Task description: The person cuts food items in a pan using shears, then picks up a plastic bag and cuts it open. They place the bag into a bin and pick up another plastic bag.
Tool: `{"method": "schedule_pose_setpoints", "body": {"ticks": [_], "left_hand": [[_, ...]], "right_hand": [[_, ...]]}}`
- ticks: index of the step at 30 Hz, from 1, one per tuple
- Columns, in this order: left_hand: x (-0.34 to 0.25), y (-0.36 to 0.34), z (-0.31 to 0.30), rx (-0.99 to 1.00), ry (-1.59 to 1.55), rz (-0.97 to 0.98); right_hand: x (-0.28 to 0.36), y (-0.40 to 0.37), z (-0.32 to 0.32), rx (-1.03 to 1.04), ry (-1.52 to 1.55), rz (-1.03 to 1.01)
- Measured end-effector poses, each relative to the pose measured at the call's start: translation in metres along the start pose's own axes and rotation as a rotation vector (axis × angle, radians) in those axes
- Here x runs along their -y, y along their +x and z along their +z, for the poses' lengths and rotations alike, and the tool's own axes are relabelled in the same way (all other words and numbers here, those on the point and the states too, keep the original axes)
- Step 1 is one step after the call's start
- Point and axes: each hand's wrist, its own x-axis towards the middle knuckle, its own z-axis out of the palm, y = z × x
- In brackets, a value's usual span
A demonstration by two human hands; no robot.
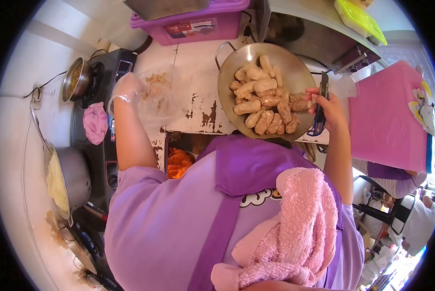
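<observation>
My left hand is closed at the near side of a clear plastic bag, with thin plastic about its fingers and wrist. Brown crumbs or scraps show inside the bag. At the right, my right hand grips a slim black and dark-blue tool, whose kind I cannot tell, held upright by the wok's rim. The wide metal wok has a wire loop handle at its far left. A heap of stubby, pale-brown coated rolls fills its middle and right side.
The white worktop has chipped paint. Stove burners line the left, with a small pot, a pink cloth and a large pot. A purple bin, an oven and a pink box surround the worktop.
</observation>
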Motion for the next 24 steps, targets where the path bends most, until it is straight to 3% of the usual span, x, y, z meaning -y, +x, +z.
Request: {"method": "schedule_pose_setpoints", "body": {"ticks": [3, 5, 7, 9, 10, 12, 14, 16, 18, 21, 23, 24], "left_hand": [[-0.006, -0.027, -0.028, 0.078, -0.043, -0.053], [-0.032, -0.056, -0.059, 0.01, -0.297, -0.196], [-0.044, -0.054, -0.063, -0.13, -0.201, -0.16], [-0.092, -0.076, -0.096, -0.109, -0.31, -0.119], [-0.114, -0.079, -0.093, -0.104, -0.316, -0.066], [-0.15, -0.086, -0.083, -0.268, -0.774, 0.328], [-0.205, -0.092, -0.082, -0.215, -0.827, 0.616], [-0.254, -0.081, -0.059, -0.247, -0.888, 1.114], [-0.313, -0.09, -0.067, 0.08, -0.706, 1.015], [-0.354, -0.105, -0.06, -0.076, -0.459, 1.133], [-0.371, -0.113, -0.057, 0.163, -0.594, 1.112], [-0.378, -0.12, -0.059, 0.164, -0.589, 1.128]], "right_hand": [[0.001, -0.001, -0.006, 0.0, 0.013, -0.028], [0.005, -0.005, -0.009, -0.019, 0.027, -0.052], [0.015, -0.014, -0.006, -0.076, 0.081, 0.0], [0.011, -0.012, -0.016, -0.027, 0.144, -0.003], [0.011, -0.013, -0.017, -0.024, 0.184, 0.0], [0.008, -0.015, -0.02, -0.042, 0.229, -0.006], [0.002, -0.015, -0.023, 0.013, 0.231, -0.018], [-0.002, -0.017, -0.027, 0.025, 0.237, -0.034], [-0.001, -0.021, -0.028, -0.08, 0.179, -0.009], [-0.006, -0.023, -0.03, -0.237, 0.164, -0.038], [-0.015, -0.022, -0.031, -0.296, 0.151, -0.063], [-0.017, -0.024, -0.031, -0.348, 0.138, -0.079]]}}
